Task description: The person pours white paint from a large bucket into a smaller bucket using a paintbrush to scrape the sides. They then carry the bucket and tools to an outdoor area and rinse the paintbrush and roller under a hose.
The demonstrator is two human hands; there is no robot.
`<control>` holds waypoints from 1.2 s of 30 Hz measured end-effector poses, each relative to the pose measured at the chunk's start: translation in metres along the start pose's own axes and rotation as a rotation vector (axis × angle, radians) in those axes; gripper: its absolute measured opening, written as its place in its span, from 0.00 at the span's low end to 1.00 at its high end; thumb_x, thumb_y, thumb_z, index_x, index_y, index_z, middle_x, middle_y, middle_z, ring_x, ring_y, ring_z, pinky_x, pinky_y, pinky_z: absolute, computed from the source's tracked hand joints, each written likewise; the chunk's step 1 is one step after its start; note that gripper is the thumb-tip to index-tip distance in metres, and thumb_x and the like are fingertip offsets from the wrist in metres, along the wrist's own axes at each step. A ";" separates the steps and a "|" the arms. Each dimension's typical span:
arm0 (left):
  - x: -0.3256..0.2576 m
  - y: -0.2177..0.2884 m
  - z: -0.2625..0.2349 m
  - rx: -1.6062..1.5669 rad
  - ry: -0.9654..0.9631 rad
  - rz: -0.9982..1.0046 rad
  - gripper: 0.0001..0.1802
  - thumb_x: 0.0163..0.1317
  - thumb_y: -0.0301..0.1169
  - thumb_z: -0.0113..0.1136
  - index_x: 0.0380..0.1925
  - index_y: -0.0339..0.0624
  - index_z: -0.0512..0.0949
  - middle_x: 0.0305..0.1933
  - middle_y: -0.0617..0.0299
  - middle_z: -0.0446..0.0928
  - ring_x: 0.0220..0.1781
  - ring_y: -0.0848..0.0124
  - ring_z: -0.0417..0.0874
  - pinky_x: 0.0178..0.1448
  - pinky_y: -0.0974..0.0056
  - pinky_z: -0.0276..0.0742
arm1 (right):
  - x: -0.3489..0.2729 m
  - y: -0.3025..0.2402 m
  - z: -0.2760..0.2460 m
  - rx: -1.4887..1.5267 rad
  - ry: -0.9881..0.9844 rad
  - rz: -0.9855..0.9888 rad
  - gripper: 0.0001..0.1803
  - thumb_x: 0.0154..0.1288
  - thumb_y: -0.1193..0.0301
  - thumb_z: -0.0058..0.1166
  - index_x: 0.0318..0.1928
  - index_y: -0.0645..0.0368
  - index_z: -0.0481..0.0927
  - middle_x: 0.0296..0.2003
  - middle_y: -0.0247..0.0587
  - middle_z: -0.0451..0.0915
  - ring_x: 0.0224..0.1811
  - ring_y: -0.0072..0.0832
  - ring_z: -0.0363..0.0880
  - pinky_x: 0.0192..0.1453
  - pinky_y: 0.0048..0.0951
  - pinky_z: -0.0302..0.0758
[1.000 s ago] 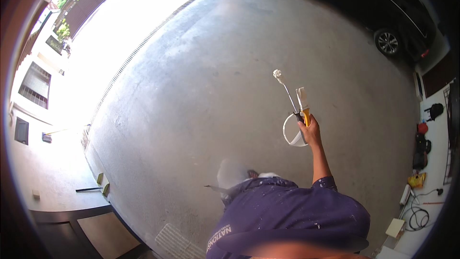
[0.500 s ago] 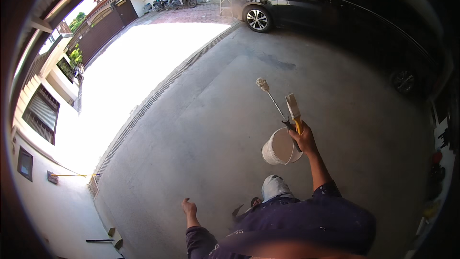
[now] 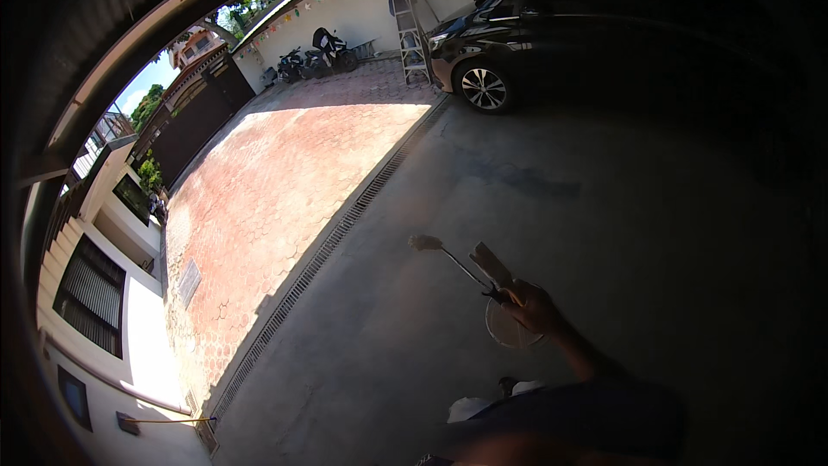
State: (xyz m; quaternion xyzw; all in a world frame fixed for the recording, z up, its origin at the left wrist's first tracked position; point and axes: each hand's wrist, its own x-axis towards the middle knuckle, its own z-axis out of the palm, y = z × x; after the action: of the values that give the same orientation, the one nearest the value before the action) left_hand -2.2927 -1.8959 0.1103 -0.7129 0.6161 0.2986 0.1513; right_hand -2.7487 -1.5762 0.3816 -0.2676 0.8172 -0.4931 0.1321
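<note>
My right hand (image 3: pixel 536 309) is closed around the handles of a paintbrush (image 3: pixel 492 264) and a small paint roller (image 3: pixel 425 242). The brush's pale bristles and the roller's fuzzy head, on a thin metal rod, point forward and to the left. Just below that hand is a white bucket (image 3: pixel 511 330), dim in the shade; whether my fingers also grip its handle is hidden. My left hand is out of view.
A dark car (image 3: pixel 552 43) stands at the far right, a stepladder (image 3: pixel 409 30) by its front. A drain grate (image 3: pixel 332 235) divides the grey floor from sunlit red paving (image 3: pixel 285 164). Motorcycles (image 3: pixel 319 56) are parked at the back wall. A broom (image 3: pixel 164 420) is at left.
My view has tilted up and shifted. My right hand, brush, roller and bucket appear lower and more to the left. My left hand has left view, and the shaded floor looks darker.
</note>
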 end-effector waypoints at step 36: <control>0.583 1.123 0.034 0.064 -0.412 0.087 0.19 0.70 0.32 0.59 0.57 0.33 0.80 0.39 0.58 0.83 0.35 0.64 0.82 0.44 0.59 0.79 | 1.339 0.219 0.100 -0.015 0.316 0.295 0.18 0.63 0.68 0.62 0.51 0.62 0.77 0.44 0.50 0.83 0.51 0.44 0.83 0.56 0.42 0.76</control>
State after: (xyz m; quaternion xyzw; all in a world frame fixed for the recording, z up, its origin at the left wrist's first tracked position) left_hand -3.3526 -2.5548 -0.1024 -0.6043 0.6117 0.4244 0.2837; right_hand -3.8683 -2.3284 0.2062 -0.0653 0.8618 -0.4980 0.0709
